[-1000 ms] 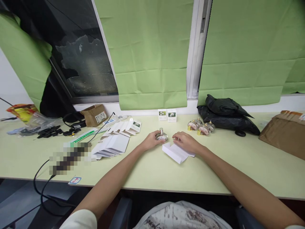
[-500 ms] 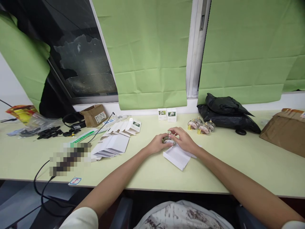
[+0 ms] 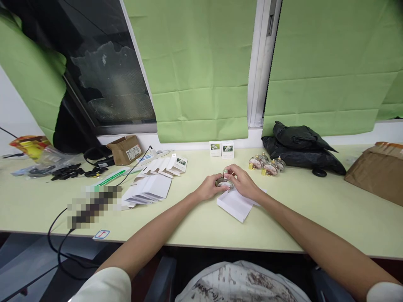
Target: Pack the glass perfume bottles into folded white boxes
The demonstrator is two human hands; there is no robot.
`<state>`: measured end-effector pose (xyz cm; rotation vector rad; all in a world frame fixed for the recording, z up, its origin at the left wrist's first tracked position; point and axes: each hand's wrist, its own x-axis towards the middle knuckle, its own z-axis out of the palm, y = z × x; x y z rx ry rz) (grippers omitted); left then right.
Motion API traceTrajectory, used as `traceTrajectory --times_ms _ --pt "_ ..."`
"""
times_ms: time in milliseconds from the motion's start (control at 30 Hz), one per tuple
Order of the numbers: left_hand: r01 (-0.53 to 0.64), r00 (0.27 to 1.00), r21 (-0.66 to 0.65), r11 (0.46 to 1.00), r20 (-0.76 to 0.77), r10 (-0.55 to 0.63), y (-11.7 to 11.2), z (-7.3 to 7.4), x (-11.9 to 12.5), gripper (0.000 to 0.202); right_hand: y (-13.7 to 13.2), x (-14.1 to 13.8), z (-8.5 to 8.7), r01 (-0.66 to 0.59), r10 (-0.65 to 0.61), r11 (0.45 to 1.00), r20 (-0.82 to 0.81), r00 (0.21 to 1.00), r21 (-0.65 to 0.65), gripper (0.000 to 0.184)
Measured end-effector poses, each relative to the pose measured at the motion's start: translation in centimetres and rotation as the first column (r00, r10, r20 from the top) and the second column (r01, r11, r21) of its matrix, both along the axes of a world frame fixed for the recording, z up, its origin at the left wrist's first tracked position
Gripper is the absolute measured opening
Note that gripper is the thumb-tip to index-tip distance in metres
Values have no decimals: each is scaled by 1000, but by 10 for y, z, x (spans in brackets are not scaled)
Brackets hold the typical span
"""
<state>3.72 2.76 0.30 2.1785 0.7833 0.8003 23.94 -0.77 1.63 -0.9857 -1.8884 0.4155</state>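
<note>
A small round glass perfume bottle [image 3: 224, 183] is held between both hands above the table. My left hand [image 3: 208, 188] curls round its left side, thumb along the near edge. My right hand [image 3: 243, 181] is closed at its right side and neck, fingertips by the pale top. Part of the bottle is hidden by the fingers. Just below lies an unfolded white carton [image 3: 235, 205], partly under my right wrist. To the right, several similar round bottles [image 3: 270, 168] with gold tops stand in a group.
Flattened white cartons [image 3: 151, 189] are spread on the left. Two small printed boxes [image 3: 227, 149] stand at the back by the wall. Black plastic bags [image 3: 302, 153] and a brown cardboard box [image 3: 376, 174] are on the right. A small open carton [image 3: 124, 151] and cables sit at the left.
Both hands keep hold of the bottle in nearly the same spot. The right fingers have shifted slightly at its top, and more of the bottle shows. The view has tilted a little.
</note>
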Motion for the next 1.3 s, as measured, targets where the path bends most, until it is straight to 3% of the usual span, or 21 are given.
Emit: traceTrajectory --times_ms 167,233,333,500,833,1033,1167,1300 --pt "-11 1000 9 1000 3 11 2 -2 0 41 6 8 13 130 -106 987 -228 968 90 25" --pt "-16 1000 -1 1000 8 16 3 -4 0 41 10 15 12 206 -184 971 -168 969 122 24" --pt "-36 999 -36 999 30 37 4 -6 -1 43 16 26 0 237 -243 968 74 967 81 20" --pt "-93 995 -36 995 31 94 5 -5 -4 45 20 30 -18 234 -184 967 358 916 -102 13" --pt "-151 988 28 988 -16 151 5 -1 -7 45 12 29 -11 268 -186 953 422 887 -143 14" --pt "-138 990 34 990 -28 139 6 -1 -9 44 7 23 -5 263 -252 965 368 895 22 24" --pt "-129 984 226 966 -89 152 5 -2 -10 39 0 12 -1 85 -132 980 267 955 182 30" --pt "-96 977 462 882 -126 172 6 -5 -9 33 -7 4 4 -7 -74 963 291 954 268 22"
